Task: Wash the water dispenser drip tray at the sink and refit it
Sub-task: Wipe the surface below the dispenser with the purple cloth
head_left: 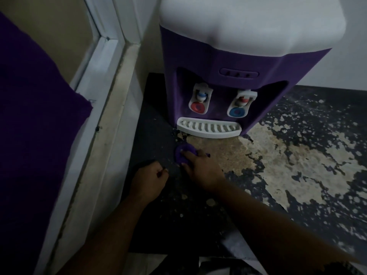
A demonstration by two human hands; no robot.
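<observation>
- One white drip tray (208,130) seated under two taps (200,101).
- Two hands: left hand (151,175) clenched, right hand (200,167) grasping one purple disc (183,150) on the surface (278,155).

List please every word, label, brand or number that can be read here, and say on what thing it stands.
No text can be read in this picture.
water dispenser: no brand or label visible.
indicator panel: three small dark marks, too blurred to read.
Taps: red ring, blue ring, colour only.
drip tray: no print.
purple round piece pinched by the right hand: no print visible.
</observation>
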